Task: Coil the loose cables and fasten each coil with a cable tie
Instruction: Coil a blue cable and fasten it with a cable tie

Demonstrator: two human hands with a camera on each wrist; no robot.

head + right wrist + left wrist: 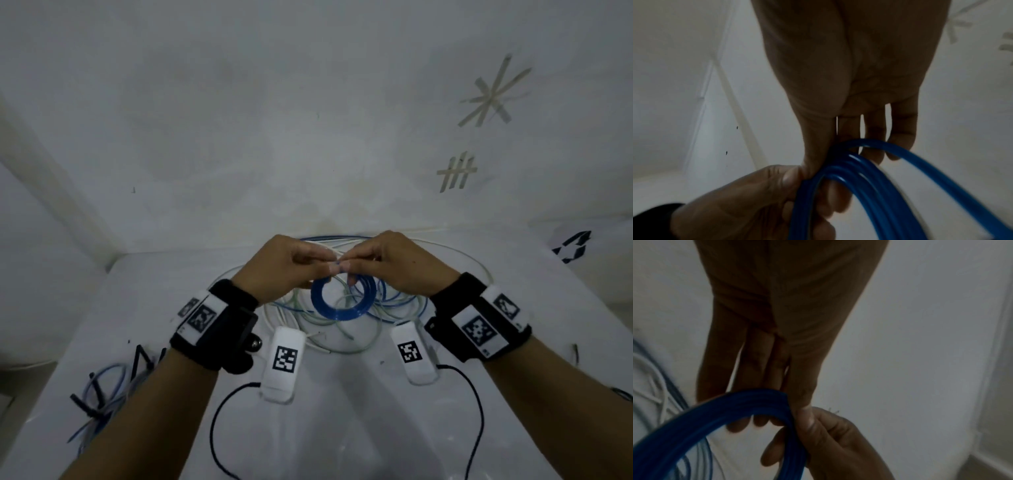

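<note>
While both hands meet above the worktop [342, 428], the left hand [284, 267] and right hand [394, 263] pinch the top of the blue coil [342, 301], likely keeping its loops stacked for a tie. Loose cables [308, 318] sprawl beneath that coil. From the left wrist, fingers [740, 425] curl under the coil, thumb on top. From the right wrist, the same pinch shows beside the coil's loops. Only coded wrist markers [286, 358], no readable writing.
</note>
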